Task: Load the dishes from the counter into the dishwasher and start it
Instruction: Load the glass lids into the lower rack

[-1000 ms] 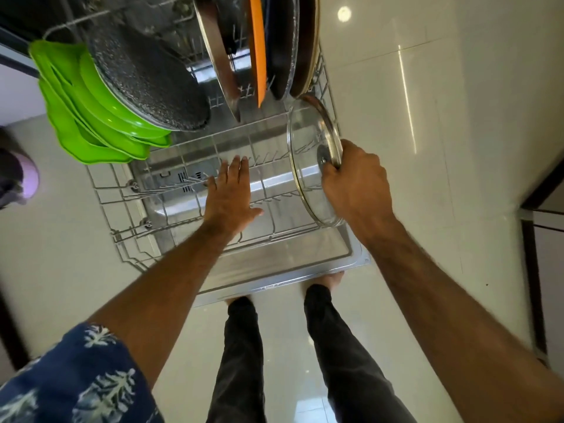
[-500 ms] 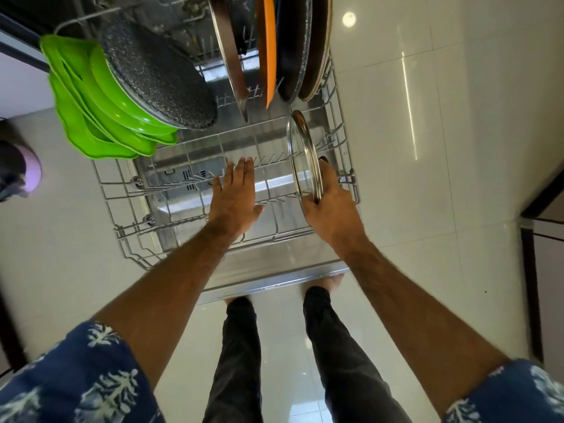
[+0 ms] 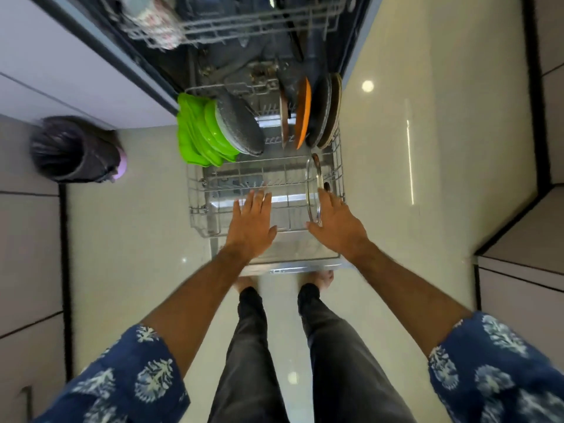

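Observation:
The dishwasher's lower wire rack point(image 3: 198, 209) is pulled out over the open door. A glass lid point(image 3: 314, 190) with a metal rim stands on edge in the rack's right side. My right hand point(image 3: 335, 227) is just in front of the lid, fingers spread, thumb near its lower rim. Over the rack's front middle hovers my left hand point(image 3: 253, 224), flat and holding nothing. Green plates point(image 3: 198, 138) and a dark speckled pan point(image 3: 241, 126) lean at the rack's back left. An orange plate point(image 3: 303, 114) stands among dark plates at the back right.
The upper rack point(image 3: 244, 29) holds a patterned cup point(image 3: 152, 22). A dark bin point(image 3: 73, 151) with a purple rim stands on the floor to the left. White cabinets flank the dishwasher, and another cabinet point(image 3: 518, 239) juts in at the right. My legs stand before the door's edge.
The lid has been stood upright in the rack and my right hand has let go of it. The view has pulled back and upward, showing the upper rack.

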Available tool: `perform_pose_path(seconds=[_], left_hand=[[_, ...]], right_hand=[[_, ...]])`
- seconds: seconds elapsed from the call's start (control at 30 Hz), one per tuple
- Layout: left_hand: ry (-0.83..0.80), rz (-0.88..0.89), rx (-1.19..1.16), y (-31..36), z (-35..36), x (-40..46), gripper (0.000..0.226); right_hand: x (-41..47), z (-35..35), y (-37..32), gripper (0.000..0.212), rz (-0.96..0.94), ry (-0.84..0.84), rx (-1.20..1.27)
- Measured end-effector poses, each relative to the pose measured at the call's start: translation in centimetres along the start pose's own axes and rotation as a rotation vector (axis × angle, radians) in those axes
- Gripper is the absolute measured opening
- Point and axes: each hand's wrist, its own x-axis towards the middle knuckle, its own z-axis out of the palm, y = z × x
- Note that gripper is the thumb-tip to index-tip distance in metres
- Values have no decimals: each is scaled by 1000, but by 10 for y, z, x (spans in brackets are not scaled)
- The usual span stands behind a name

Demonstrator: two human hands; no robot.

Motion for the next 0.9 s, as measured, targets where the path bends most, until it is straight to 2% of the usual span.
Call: perform_pose_path(seconds=[0.17, 0.33, 0.47, 0.63, 0.9], left_hand=[[111, -81, 18, -17, -51, -111, 84], [253, -196, -37, -67, -68, -222, 84], [328, -266, -48, -135, -69, -308, 82], [437, -460, -24, -248, -73, -411, 83], [579, -658, -28, -386, -90, -515, 81]], right_hand=[[-75, -33, -79, 85, -288, 34, -359], [-124, -32, -178, 87, -472, 61, -488], [-152, -15, -276, 87, -606, 91, -555], [-177, 15, -410, 85, -791, 176, -648], [-179, 40, -593, 81, -969, 267, -628]])
